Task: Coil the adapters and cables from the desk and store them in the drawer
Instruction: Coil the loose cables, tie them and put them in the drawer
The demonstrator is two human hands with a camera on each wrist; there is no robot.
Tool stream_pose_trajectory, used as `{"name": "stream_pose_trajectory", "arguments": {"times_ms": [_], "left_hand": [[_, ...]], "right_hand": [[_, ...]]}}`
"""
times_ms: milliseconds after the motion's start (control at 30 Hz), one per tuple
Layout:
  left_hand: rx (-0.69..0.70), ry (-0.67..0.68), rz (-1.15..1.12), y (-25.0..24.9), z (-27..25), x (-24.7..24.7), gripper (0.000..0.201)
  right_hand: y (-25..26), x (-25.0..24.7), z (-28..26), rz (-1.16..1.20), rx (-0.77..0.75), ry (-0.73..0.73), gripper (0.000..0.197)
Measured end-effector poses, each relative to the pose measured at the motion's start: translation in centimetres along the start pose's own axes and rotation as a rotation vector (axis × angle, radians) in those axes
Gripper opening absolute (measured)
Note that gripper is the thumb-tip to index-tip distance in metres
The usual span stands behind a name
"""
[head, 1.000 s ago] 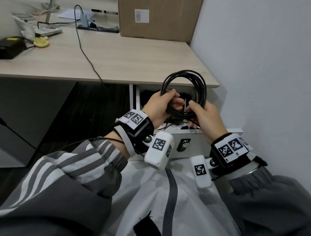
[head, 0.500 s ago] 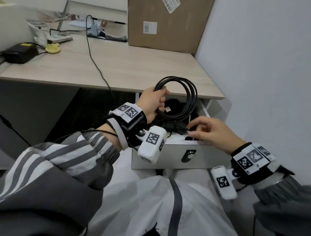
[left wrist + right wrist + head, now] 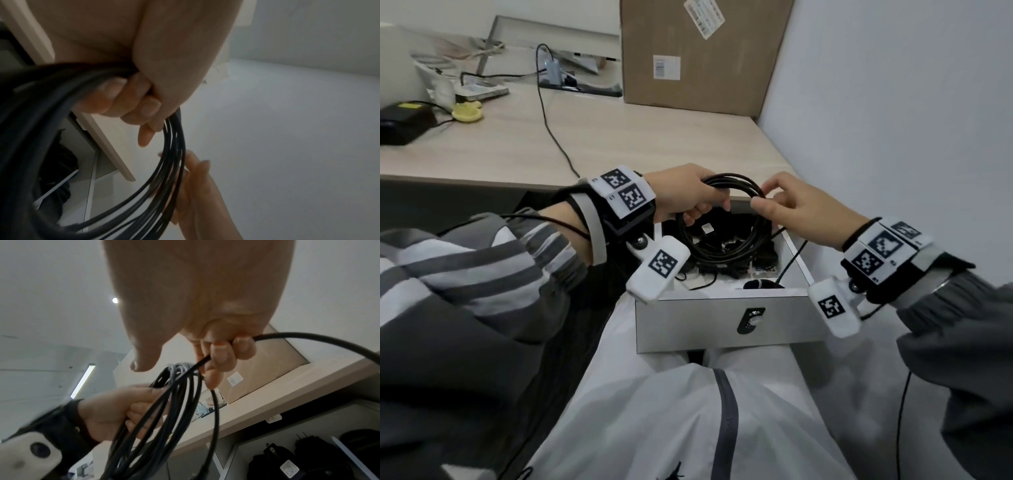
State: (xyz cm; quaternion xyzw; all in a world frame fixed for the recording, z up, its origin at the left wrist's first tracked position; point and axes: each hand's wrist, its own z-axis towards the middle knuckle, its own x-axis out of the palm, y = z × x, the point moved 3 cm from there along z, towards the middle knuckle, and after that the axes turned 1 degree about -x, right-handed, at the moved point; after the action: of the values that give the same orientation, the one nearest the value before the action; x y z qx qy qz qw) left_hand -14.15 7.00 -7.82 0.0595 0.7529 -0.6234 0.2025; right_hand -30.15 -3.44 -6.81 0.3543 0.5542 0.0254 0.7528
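Fingers (image 3: 693, 214) of my left hand (image 3: 681, 192) grip the coiled black cable (image 3: 722, 253), hanging upright over the open drawer (image 3: 722, 322); my right hand (image 3: 801, 212) pinches one strand at 2 o'clock. Box label (image 3: 666, 67) unreadable.

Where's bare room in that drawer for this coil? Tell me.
Little shows. The drawer is crowded at the back with black adapters. A small white patch lies behind its front wall, left of the black round thing. The desk right of the trailing cable is bare.

cable coil (image 3: 722, 219): blk
drawer (image 3: 722, 322): white front
desk (image 3: 619, 137): lt wood grain
box (image 3: 702, 51): brown cardbd, white labels
sleeves (image 3: 482, 274): grey/white stripes
wrist tags (image 3: 625, 192): blk/white sq. pattern
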Motion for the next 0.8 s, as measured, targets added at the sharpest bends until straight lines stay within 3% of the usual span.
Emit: {"name": "stream_pose_trajectory", "arguments": {"times_ms": [67,200,367,567,700,800], "left_hand": [[0.003,0.033,0.126,-0.6,-0.1,0.3,0.023],[0.034,0.111,0.447,-1.6,-0.4,1.1,0.024],[0.060,0.014,0.433,-1.9,-0.1,0.5,0.023],[0.122,-0.138,0.041,-1.3,0.8,-0.4,0.015],[0.089,-0.332,-0.119,0.2,0.7,-1.5,0.055],[-0.089,-0.256,-0.366,2.8,0.9,0.1,0.084]], "right_hand": [[1.1,0.3,0.4,-0.115,-0.052,0.025,0.059],[2.5,1.6,1.1,-0.399,-0.157,0.102,0.049],[2.0,2.0,1.5,-0.174,-0.090,0.253,0.023],[0.6,1.5,2.4,-0.230,-0.114,-0.103,0.017],[-1.7,0.1,3.0,-0.033,0.087,-0.299,0.014],[-3.2,-0.2,3.2,0.218,0.210,-0.388,0.022]]}}
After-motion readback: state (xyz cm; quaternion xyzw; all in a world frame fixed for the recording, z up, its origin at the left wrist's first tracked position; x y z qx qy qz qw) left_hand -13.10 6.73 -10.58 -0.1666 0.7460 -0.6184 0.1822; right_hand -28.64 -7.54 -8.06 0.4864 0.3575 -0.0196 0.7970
